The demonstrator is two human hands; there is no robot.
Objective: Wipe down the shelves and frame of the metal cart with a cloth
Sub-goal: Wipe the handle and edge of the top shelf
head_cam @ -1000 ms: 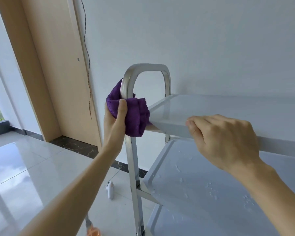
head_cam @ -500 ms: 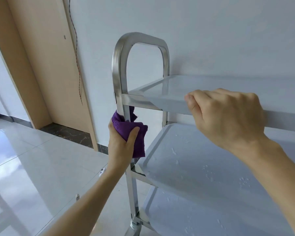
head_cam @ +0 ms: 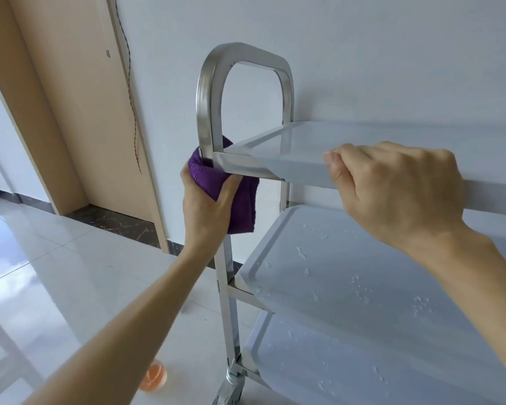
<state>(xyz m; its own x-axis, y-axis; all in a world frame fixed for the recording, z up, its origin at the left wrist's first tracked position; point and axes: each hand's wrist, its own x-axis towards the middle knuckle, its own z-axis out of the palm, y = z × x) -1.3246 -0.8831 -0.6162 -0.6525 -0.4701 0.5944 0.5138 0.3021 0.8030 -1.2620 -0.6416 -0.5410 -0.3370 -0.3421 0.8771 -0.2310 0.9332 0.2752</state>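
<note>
**A:** Head view: the person is wrapping the purple cloth (head_cam: 234, 197) round the near-left post (head_cam: 206, 112) of the metal cart (head_cam: 275, 171), right at the top shelf (head_cam: 304, 147) corner. Any tips?

**B:** Probably best keeping the cloth snug all round the tube, sliding in long strokes. The left hand (head_cam: 206, 206) is squeezing the cloth against the post, arm reaching up from below. The right hand (head_cam: 398, 191) is curling over the shelf's near edge, steadying the cart. The middle shelf (head_cam: 348, 273) is looking droplet-covered, so likely unwiped.

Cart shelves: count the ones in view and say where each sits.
3. The top shelf is gripped at its front edge by the right hand; the middle shelf, dotted with water drops, lies below it; the bottom shelf sits just above the caster. None appear hidden.
</note>
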